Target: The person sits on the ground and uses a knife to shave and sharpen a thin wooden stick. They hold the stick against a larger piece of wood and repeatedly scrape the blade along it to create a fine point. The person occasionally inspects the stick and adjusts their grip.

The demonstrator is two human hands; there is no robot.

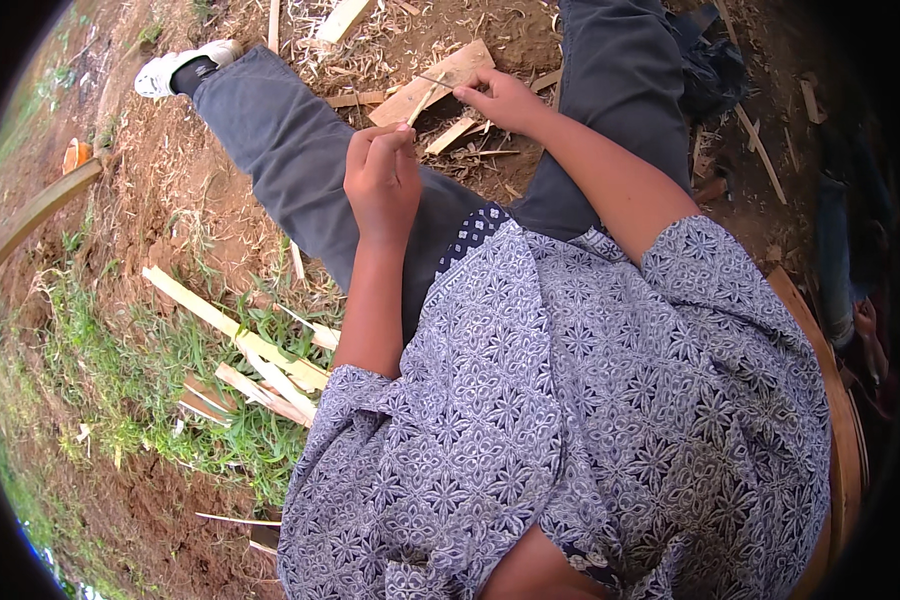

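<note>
Bare brown earth, littered with shavings, carries everything; toward its left edge it gives way to a grass patch. The person sits on it in a patterned shirt and grey trousers, legs spread so that a wedge of ground widens between them, away from the body, leaving the hands room over scattered offcuts. Along the right rim runs a bent-looking wooden plank, with part of another person in shadow just beyond. A pole enters from the left edge, well apart from the left leg. Split pale strips lie across the grass, their right ends close by the left elbow. Between the legs, a flat board slants, its near-left end close to the left hand and its far-right corner beyond the right hand. The left hand, in front of the left thigh, has thumb and forefinger pressed together, other fingers curled; the right hand reaches across the right thigh, thumb and forefinger closed. The left pinches a slender wooden sliver, tilted up over the board; the right grips a thin dark strip, narrow as a blade, crossing near the sliver's tip; whether they touch I cannot tell.
</note>
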